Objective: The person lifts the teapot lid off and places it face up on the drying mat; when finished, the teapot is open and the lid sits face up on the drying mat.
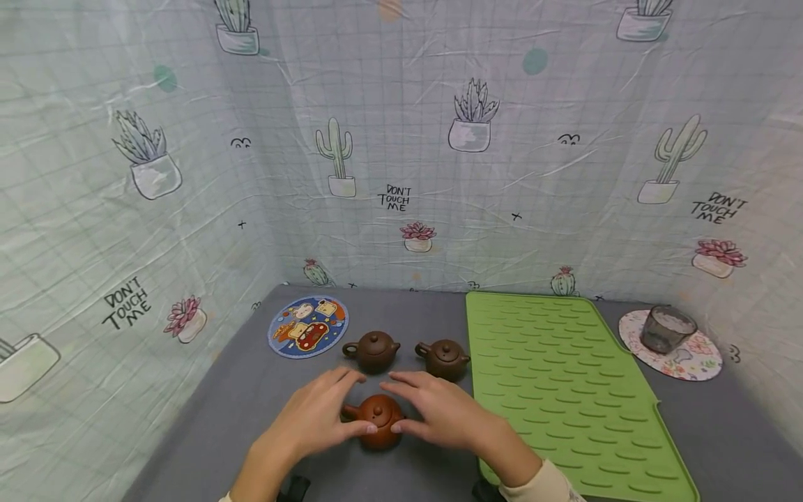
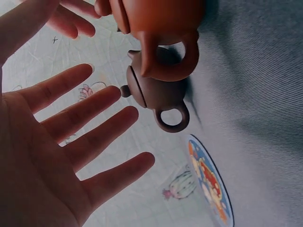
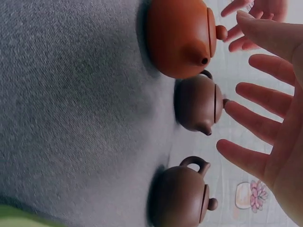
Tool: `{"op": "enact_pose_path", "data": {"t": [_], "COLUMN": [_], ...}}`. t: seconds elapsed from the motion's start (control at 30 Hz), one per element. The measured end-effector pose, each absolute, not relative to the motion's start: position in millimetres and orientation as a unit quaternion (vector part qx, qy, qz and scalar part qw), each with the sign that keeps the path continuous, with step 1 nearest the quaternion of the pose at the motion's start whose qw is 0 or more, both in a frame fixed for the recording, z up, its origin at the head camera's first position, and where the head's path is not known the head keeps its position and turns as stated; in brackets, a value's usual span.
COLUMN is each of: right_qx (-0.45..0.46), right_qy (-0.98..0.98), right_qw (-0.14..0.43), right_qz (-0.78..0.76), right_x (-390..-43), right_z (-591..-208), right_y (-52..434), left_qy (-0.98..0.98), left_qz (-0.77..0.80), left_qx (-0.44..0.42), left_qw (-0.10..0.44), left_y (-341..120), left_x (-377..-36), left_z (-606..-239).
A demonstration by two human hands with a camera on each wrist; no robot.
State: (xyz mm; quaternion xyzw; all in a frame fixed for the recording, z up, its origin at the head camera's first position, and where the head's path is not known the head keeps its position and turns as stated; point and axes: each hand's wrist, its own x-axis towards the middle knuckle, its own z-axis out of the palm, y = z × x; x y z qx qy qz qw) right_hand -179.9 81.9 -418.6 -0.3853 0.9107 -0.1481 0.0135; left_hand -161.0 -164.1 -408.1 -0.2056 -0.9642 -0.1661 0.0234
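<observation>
An orange-brown clay teapot (image 1: 376, 420) stands on the grey cloth between my two hands. My left hand (image 1: 316, 415) hovers at its left with fingers spread and straight, palm open (image 2: 57, 142). My right hand (image 1: 439, 411) hovers at its right, fingers also spread (image 3: 270, 137). Both thumbs lie close to the pot's sides; neither hand grips it. Behind it stand two dark brown teapots, one on the left (image 1: 372, 351) and one on the right (image 1: 444, 359). The wrist views show the orange pot (image 2: 161, 19) (image 3: 180, 38) and the dark ones (image 2: 156, 94) (image 3: 196, 104) (image 3: 180, 198).
A green ribbed mat (image 1: 564, 376) lies to the right of the teapots. A round cartoon coaster (image 1: 307, 326) sits behind them on the left. At the far right a glass cup (image 1: 667, 329) stands on a floral coaster (image 1: 696, 355). Cactus-print cloth walls close in three sides.
</observation>
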Motion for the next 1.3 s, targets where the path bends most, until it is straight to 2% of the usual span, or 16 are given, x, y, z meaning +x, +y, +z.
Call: {"op": "enact_pose_path", "data": {"t": [0.2,0.5,0.83,1.1,1.3], "right_qx": [-0.398,-0.411,-0.445,-0.447,-0.45], "right_qy": [0.904,0.898,0.881,0.88,0.877], "right_qw": [0.01,0.005,-0.037,-0.03,-0.053], "right_qz": [-0.155,-0.155,-0.156,-0.159,-0.163], "right_x": [-178,-174,-170,-170,-171], "right_z": [-421,-428,-438,-443,-446], "right_y": [74,66,65,65,65], "left_qy": [-0.963,-0.958,-0.956,-0.959,-0.957], "left_qz": [-0.182,-0.207,-0.221,-0.205,-0.209], "left_qx": [-0.198,-0.197,-0.189,-0.192,-0.2], "left_qw": [-0.004,-0.011,-0.047,-0.043,-0.027], "left_y": [-169,-173,-174,-172,-169], "left_x": [-159,-156,-155,-154,-153], "left_z": [-414,-424,-431,-435,-439]}}
